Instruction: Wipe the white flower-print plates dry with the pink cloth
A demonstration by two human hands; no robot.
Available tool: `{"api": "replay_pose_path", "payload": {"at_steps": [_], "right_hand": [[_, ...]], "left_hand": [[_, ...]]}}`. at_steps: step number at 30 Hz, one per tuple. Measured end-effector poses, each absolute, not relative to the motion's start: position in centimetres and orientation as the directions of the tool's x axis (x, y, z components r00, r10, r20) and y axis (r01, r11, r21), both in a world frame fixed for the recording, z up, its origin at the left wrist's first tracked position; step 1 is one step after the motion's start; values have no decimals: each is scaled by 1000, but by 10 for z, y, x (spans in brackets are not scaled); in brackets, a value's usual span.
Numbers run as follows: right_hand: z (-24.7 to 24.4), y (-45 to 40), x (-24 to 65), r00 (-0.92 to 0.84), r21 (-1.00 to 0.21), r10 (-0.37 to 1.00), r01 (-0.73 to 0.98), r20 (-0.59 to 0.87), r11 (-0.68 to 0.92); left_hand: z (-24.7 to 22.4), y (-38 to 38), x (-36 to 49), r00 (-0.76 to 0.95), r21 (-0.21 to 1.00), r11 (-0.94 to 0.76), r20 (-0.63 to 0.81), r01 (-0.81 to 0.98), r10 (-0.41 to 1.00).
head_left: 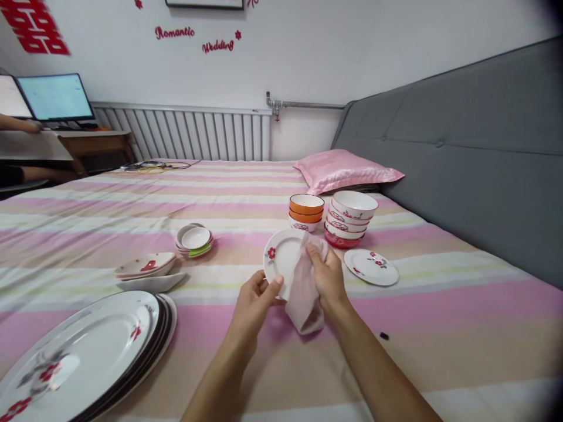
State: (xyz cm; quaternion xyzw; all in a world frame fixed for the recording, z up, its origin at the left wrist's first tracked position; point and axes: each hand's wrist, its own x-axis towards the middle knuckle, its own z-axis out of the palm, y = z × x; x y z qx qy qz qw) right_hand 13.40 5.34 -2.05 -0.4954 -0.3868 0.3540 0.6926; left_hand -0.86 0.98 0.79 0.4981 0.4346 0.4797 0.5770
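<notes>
My left hand (257,302) grips the lower left edge of a small white plate (281,255) with a red flower, tilted up above the bed. A pale pink cloth (304,293) is bunched in my right hand (328,275) and lies over the plate's right side, hiding that part. Just right of my right hand, a similar flowered plate (372,267) lies flat on the striped bedspread. Beyond the hands are a short stack of orange and white bowls (307,205) and a taller stack of white and red bowls (352,214).
Large plates (88,346) are stacked at the lower left, with oblong dishes (147,265) and small round dishes (196,238) behind them. A small black object (384,336) lies at the right. A pink pillow (345,169) rests by the grey headboard (461,146). A person's arm (17,123) shows far left.
</notes>
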Motion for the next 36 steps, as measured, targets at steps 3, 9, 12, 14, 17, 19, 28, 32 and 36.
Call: {"api": "replay_pose_path", "payload": {"at_steps": [3, 9, 12, 14, 17, 19, 28, 32, 36], "right_hand": [[-25, 53, 129, 489, -965, 843, -11, 224, 263], [-19, 46, 123, 448, -937, 823, 162, 350, 311], [-16, 45, 125, 415, -931, 833, 161, 365, 327], [-14, 45, 126, 382, -922, 840, 148, 386, 357], [-11, 45, 130, 338, -908, 843, 141, 418, 394], [-10, 45, 133, 296, -897, 847, 145, 442, 417], [-7, 43, 146, 39, -876, 894, 222, 446, 427], [-7, 41, 149, -81, -877, 917, 271, 390, 397], [-3, 38, 150, -178, -877, 924, 296, 339, 379]], "left_hand": [[-2, 8, 3, -1, 988, -143, 143, -55, 990], [-9, 14, 0, -119, 961, -248, 263, 122, 958], [-8, 17, -5, -72, 954, -262, 274, 145, 959], [-6, 18, -9, -40, 942, -295, 305, 161, 951], [-3, 18, -13, 29, 919, -348, 349, 187, 937], [-1, 18, -17, 85, 917, -354, 344, 183, 935], [5, 19, -37, 360, 960, -261, 210, 97, 909], [4, 19, -44, 460, 980, -186, 130, 78, 879], [5, 18, -49, 504, 986, -126, 54, 111, 862]]}}
